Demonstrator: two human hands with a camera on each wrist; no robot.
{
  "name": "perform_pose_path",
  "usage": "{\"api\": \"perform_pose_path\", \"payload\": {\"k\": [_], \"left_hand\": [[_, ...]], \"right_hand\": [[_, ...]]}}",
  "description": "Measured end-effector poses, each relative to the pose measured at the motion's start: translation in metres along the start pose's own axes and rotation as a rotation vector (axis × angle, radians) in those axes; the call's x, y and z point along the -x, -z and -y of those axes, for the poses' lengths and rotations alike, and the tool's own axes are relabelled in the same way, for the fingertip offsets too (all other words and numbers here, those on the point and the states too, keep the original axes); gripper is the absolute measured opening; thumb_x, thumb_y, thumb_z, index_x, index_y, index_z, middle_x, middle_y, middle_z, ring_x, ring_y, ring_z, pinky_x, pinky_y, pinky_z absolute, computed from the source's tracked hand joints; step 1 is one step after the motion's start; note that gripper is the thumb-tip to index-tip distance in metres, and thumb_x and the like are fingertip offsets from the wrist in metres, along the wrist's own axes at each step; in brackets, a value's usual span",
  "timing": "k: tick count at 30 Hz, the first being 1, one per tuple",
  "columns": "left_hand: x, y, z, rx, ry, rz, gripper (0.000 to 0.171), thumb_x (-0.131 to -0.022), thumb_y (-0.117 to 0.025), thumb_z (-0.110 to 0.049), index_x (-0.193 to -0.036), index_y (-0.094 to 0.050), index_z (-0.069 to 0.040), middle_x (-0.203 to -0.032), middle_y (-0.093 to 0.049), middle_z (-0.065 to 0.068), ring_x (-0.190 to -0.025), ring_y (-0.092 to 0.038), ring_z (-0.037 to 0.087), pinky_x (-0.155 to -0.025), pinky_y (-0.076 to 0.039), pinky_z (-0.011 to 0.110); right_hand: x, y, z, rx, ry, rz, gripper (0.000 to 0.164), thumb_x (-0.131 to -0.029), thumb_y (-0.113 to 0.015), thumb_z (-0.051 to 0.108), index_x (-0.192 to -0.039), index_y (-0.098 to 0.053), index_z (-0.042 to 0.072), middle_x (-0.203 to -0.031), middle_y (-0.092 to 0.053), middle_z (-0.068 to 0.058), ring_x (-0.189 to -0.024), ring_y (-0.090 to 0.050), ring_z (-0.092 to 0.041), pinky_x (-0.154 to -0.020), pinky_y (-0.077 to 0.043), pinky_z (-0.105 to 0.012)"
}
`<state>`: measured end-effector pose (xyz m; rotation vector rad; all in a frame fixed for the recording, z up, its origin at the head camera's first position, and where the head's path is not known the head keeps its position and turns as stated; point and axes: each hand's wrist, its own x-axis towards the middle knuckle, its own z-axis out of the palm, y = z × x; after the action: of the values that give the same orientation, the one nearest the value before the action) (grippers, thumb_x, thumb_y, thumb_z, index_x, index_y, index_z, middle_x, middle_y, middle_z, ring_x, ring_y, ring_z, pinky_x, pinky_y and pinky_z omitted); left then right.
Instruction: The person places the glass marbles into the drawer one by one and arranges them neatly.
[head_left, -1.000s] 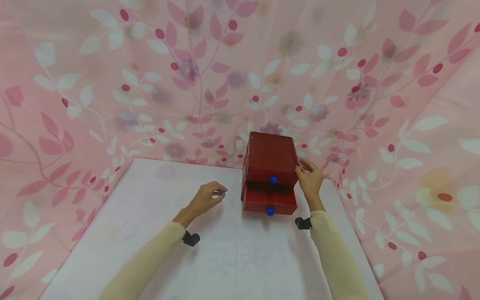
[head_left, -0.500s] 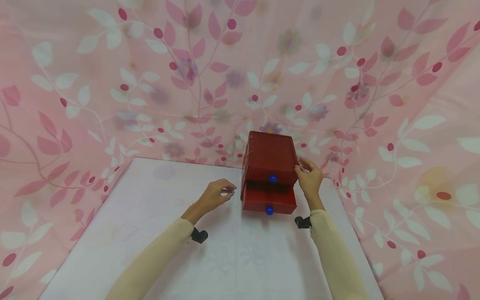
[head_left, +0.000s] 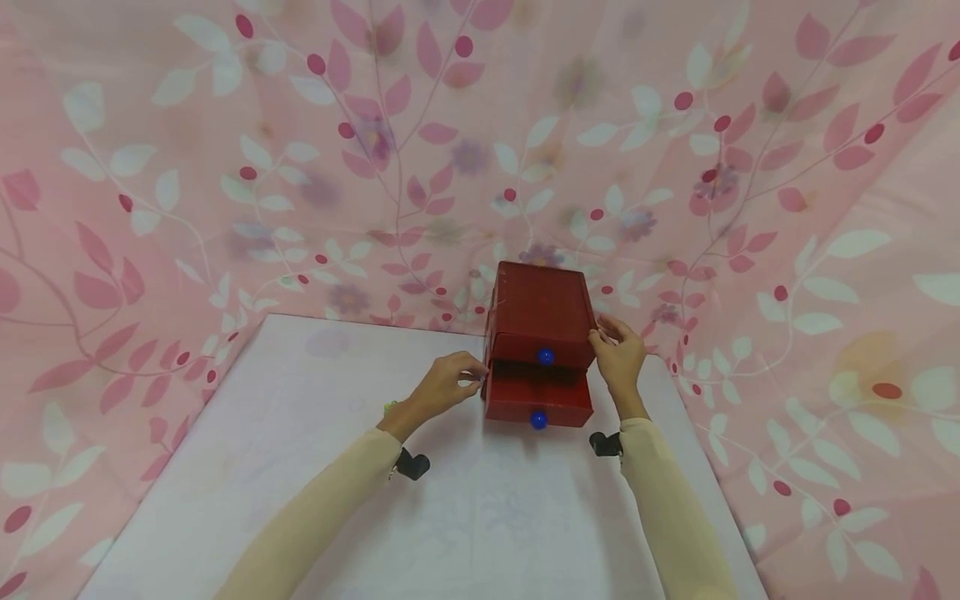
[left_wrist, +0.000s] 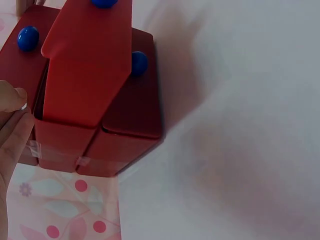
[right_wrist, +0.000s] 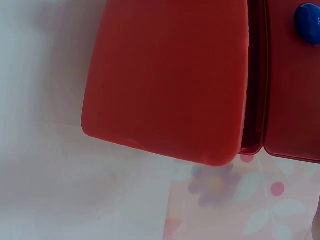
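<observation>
A red drawer box [head_left: 542, 304] with blue knobs stands at the back of the table. Its middle drawer [head_left: 539, 404] is pulled out; the top drawer and bottom drawer [left_wrist: 132, 100] are closed. My left hand [head_left: 444, 385] is beside the box's left side, close to the pulled-out drawer. Thumb and fingers pinch a small whitish thing [left_wrist: 23, 106], mostly hidden, kind unclear. On the other side my right hand [head_left: 621, 357] touches the box's right edge near the top drawer, with its fingers rather straight. The right wrist view shows the pulled-out drawer's front [right_wrist: 165, 80] large.
White cloth covers the table [head_left: 360, 350], and much bare surface lies in front and to the left. A pink floral curtain [head_left: 420, 167] hangs directly behind the box and along both sides. Dark wrist mounts [head_left: 412, 464] jut from both sleeves.
My left hand has moved right and slightly up, with the small whitish thing, until it is beside the box. My right hand and the drawers look the same.
</observation>
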<state>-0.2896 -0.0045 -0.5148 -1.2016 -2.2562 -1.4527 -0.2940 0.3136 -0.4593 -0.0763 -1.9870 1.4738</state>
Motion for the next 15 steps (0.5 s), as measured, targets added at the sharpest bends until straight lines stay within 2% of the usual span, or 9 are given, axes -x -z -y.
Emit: {"api": "perform_pose_path", "payload": {"k": [5, 12, 15], "left_hand": [[-0.005, -0.007, -0.002, 0.007, 0.027, 0.033, 0.023, -0.082, -0.071, 0.009, -0.103, -0.068, 0.004, -0.098, -0.065, 0.007, -0.09, -0.067, 0.016, -0.082, -0.055, 0.021], [-0.013, -0.015, -0.009, -0.029, 0.051, 0.051, 0.023, -0.084, -0.073, 0.003, -0.105, -0.07, -0.002, -0.1, -0.065, 0.004, -0.091, -0.066, 0.013, -0.082, -0.054, 0.021], [-0.015, -0.019, -0.01, -0.035, 0.036, 0.056, 0.022, -0.084, -0.073, 0.003, -0.105, -0.069, -0.002, -0.1, -0.065, 0.004, -0.089, -0.065, 0.012, -0.081, -0.055, 0.02]], "right_hand": [[0.0, 0.0, -0.001, 0.01, -0.004, 0.001, 0.031, -0.08, -0.071, -0.005, -0.111, -0.07, -0.004, -0.107, -0.068, -0.024, -0.1, -0.067, -0.033, -0.082, -0.054, -0.02], [0.011, 0.003, 0.036, -0.012, 0.012, 0.042, 0.031, -0.08, -0.068, -0.012, -0.11, -0.066, -0.014, -0.106, -0.064, -0.034, -0.102, -0.063, -0.046, -0.086, -0.054, -0.037], [0.011, 0.003, 0.037, -0.014, 0.015, 0.039, 0.031, -0.08, -0.068, -0.012, -0.11, -0.066, -0.015, -0.106, -0.064, -0.035, -0.102, -0.063, -0.047, -0.086, -0.054, -0.037]]}}
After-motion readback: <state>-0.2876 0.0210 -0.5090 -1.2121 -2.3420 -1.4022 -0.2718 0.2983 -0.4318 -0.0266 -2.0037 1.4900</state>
